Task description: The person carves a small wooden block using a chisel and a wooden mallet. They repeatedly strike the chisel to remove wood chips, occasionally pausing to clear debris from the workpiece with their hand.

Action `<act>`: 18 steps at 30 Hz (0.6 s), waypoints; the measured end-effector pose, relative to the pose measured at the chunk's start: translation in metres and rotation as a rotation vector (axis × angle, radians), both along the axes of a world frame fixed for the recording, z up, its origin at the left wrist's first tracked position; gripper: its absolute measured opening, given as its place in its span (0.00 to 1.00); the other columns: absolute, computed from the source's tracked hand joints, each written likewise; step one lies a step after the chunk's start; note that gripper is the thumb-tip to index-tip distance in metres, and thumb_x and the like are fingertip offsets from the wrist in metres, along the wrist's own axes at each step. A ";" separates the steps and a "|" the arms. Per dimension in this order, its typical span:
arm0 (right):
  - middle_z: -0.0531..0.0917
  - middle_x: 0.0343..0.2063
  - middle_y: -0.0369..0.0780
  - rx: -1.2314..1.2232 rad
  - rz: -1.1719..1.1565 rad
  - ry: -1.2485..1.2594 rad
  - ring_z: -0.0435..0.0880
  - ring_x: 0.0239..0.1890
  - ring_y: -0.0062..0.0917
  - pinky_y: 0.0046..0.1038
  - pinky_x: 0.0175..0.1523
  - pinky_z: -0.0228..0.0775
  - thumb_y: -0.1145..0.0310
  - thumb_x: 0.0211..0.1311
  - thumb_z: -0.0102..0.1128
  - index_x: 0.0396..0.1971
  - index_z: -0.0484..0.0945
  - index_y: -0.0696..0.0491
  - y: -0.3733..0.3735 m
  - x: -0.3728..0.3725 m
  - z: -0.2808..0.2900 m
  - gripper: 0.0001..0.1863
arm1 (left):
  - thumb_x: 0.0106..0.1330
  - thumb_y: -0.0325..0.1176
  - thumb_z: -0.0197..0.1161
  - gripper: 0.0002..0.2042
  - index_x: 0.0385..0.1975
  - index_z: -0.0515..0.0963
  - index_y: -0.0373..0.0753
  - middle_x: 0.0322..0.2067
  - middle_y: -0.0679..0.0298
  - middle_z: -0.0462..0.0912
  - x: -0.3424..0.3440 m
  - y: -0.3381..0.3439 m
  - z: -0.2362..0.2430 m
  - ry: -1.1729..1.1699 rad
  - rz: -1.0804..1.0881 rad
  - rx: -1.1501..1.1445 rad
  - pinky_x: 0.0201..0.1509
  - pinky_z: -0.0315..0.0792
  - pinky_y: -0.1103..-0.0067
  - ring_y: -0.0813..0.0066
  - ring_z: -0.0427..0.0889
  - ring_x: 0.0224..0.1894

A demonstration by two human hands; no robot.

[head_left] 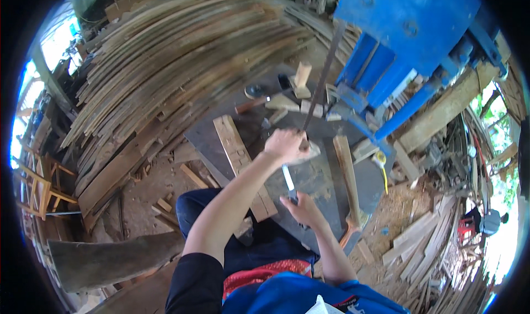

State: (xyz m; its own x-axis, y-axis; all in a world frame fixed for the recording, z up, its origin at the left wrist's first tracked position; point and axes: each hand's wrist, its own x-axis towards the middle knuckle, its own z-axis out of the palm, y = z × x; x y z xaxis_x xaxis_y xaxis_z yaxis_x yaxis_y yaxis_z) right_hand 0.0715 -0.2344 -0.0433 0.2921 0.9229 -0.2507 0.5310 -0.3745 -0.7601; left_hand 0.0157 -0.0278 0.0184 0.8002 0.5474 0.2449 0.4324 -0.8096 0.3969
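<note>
Wood block [311, 152] lies under and just right of the left hand [286, 144], above the table [319, 188]. That hand's fingers curl over it; whether they grip or merely press, I cannot tell. The right hand [306, 210] closes around a bright-bladed tool [288, 177]. Good handling here likely means a steady block and left fingers clear of the saw blade [323, 82] just beyond them.

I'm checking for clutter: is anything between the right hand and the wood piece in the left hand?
Only the silver-bladed tool held by the right hand reaches across that gap toward the pale wood piece in the left hand. Nothing else visible stands there; I can't tell whether the tip touches the wood.
</note>
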 end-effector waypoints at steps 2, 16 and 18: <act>0.84 0.30 0.56 -0.067 -0.037 -0.068 0.84 0.38 0.53 0.48 0.44 0.74 0.47 0.67 0.59 0.31 0.78 0.61 0.003 -0.006 0.002 0.26 | 0.59 0.53 0.66 0.18 0.40 0.82 0.46 0.39 0.57 0.87 0.002 -0.002 -0.005 0.026 0.011 -0.047 0.48 0.80 0.64 0.56 0.86 0.42; 0.85 0.25 0.54 -0.077 -0.055 -0.162 0.87 0.33 0.52 0.49 0.41 0.80 0.57 0.77 0.45 0.35 0.76 0.62 0.016 -0.023 0.011 0.22 | 0.63 0.49 0.68 0.15 0.39 0.83 0.45 0.37 0.58 0.88 -0.004 0.006 -0.024 -0.168 -0.052 0.003 0.45 0.80 0.66 0.54 0.87 0.40; 0.85 0.26 0.54 0.010 -0.075 -0.157 0.87 0.33 0.51 0.48 0.41 0.80 0.57 0.77 0.45 0.35 0.76 0.62 0.041 -0.010 0.002 0.22 | 0.63 0.48 0.68 0.15 0.39 0.83 0.44 0.37 0.58 0.87 0.004 0.000 -0.022 -0.157 -0.058 0.037 0.45 0.80 0.65 0.53 0.87 0.40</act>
